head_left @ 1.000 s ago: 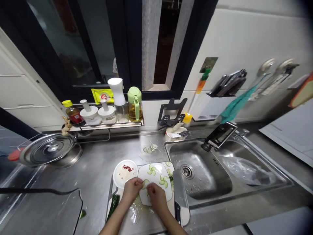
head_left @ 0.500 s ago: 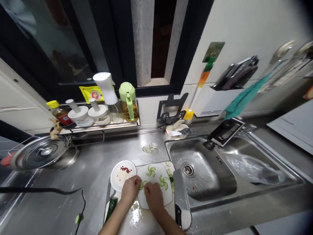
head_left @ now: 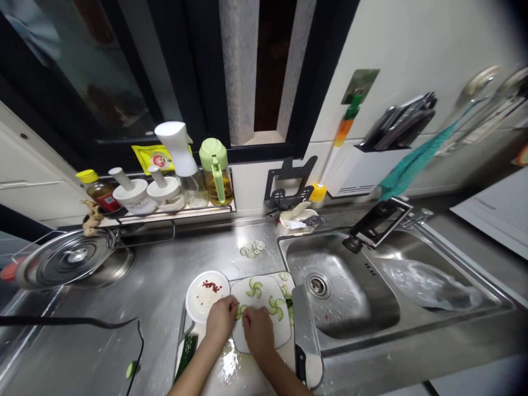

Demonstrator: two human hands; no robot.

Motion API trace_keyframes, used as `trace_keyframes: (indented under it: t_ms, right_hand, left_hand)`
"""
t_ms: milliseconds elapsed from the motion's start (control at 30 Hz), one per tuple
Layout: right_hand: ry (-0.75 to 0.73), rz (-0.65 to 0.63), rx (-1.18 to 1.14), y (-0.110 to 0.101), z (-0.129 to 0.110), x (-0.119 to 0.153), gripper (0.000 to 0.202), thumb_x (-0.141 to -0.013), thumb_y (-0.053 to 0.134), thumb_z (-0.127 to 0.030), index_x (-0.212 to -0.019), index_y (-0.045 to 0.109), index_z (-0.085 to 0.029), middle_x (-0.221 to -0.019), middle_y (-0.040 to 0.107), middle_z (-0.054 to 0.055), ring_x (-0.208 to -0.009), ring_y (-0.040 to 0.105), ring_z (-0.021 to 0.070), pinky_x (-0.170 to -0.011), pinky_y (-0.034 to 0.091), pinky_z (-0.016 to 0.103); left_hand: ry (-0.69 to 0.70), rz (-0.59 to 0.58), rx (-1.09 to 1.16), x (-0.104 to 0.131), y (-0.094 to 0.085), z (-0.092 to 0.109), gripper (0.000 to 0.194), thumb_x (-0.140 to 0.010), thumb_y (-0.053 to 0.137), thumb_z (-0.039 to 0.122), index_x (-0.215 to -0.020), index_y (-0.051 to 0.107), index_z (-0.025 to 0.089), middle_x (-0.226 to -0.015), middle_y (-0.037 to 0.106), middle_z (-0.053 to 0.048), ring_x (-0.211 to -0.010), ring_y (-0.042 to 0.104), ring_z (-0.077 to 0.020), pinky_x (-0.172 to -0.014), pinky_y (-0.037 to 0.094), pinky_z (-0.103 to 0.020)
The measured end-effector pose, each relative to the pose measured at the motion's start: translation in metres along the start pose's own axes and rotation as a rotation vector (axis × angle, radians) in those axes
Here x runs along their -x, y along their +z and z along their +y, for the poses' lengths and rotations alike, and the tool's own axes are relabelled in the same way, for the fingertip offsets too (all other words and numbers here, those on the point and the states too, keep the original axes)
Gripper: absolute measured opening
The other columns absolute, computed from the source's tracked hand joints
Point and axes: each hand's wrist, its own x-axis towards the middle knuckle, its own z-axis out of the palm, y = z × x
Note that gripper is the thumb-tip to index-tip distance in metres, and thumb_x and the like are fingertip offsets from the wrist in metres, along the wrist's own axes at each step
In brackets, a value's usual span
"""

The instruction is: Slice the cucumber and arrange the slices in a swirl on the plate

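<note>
My left hand point(head_left: 221, 318) and my right hand point(head_left: 258, 328) are over the left part of a white square plate point(head_left: 264, 336), fingertips bent around pale green cucumber slices point(head_left: 241, 312). Both hands look closed, with the slices at their fingertips. Curved cucumber slices lie in a pinwheel point(head_left: 254, 288) at the plate's top, and more point(head_left: 276, 307) fan out at its right. Left of the plate, a round white dish point(head_left: 198, 313) holds small red pieces point(head_left: 211, 286). A dark green cucumber piece point(head_left: 187, 352) lies beside my left forearm on the cutting board point(head_left: 243, 377).
A cleaver point(head_left: 306, 319) with a black handle lies along the board's right edge, beside the sink point(head_left: 346, 308). Loose slices point(head_left: 252, 250) sit on the counter behind the plate. A lidded pan point(head_left: 68, 256) stands at left, bottles point(head_left: 215, 173) on a rack.
Both hands stay at the same slices, with only very slight finger movement. The view has shifted a little.
</note>
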Motion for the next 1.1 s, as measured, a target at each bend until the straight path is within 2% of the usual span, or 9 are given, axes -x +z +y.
trace_keyframes:
  t_ms: [400, 700, 833, 933, 1100]
  right_hand:
    - [-0.031, 0.012, 0.05, 0.0, -0.005, 0.0, 0.021, -0.085, 0.047, -0.01, -0.08, 0.064, -0.02, -0.085, 0.067, 0.007, -0.092, 0.053, 0.0254, -0.076, 0.033, 0.034]
    - [-0.055, 0.005, 0.077, -0.004, -0.002, 0.001, 0.02, -0.087, 0.048, -0.013, -0.08, 0.064, -0.021, -0.086, 0.066, 0.007, -0.09, 0.052, 0.0246, -0.075, 0.034, 0.035]
    - [-0.089, 0.009, 0.074, -0.008, 0.006, 0.006, 0.019, -0.087, 0.048, -0.014, -0.08, 0.065, -0.022, -0.085, 0.065, 0.005, -0.09, 0.051, 0.0237, -0.075, 0.034, 0.033]
    - [-0.112, 0.011, 0.059, -0.009, 0.014, 0.013, 0.02, -0.088, 0.049, -0.015, -0.079, 0.065, -0.022, -0.081, 0.065, 0.004, -0.087, 0.051, 0.0228, -0.075, 0.034, 0.032]
    - [-0.155, 0.026, 0.03, -0.009, 0.019, 0.025, 0.02, -0.088, 0.05, -0.015, -0.078, 0.065, -0.022, -0.081, 0.065, 0.003, -0.087, 0.05, 0.0212, -0.072, 0.033, 0.03]
  left_hand:
    - [-0.025, -0.006, -0.13, 0.001, 0.003, 0.003, 0.016, -0.082, 0.048, 0.016, -0.087, 0.063, 0.019, -0.087, 0.066, -0.006, -0.083, 0.059, -0.0159, -0.068, 0.032, -0.022]
    - [0.027, 0.045, -0.036, 0.005, -0.002, 0.006, 0.018, -0.083, 0.047, 0.016, -0.073, 0.061, 0.018, -0.075, 0.063, -0.003, -0.073, 0.056, -0.0137, -0.066, 0.033, -0.022]
    - [0.019, 0.157, 0.052, 0.007, -0.016, -0.006, 0.022, -0.086, 0.045, 0.023, -0.074, 0.064, 0.019, -0.076, 0.066, -0.003, -0.073, 0.057, -0.0142, -0.068, 0.035, -0.022]
    - [-0.068, 0.242, 0.047, 0.004, -0.03, -0.022, 0.024, -0.086, 0.045, 0.024, -0.075, 0.066, 0.019, -0.08, 0.067, -0.005, -0.073, 0.058, -0.0138, -0.07, 0.036, -0.022]
    - [-0.196, 0.267, -0.014, -0.006, -0.04, -0.039, 0.023, -0.083, 0.048, 0.027, -0.066, 0.062, 0.019, -0.069, 0.063, -0.001, -0.063, 0.052, -0.0111, -0.061, 0.032, -0.021]
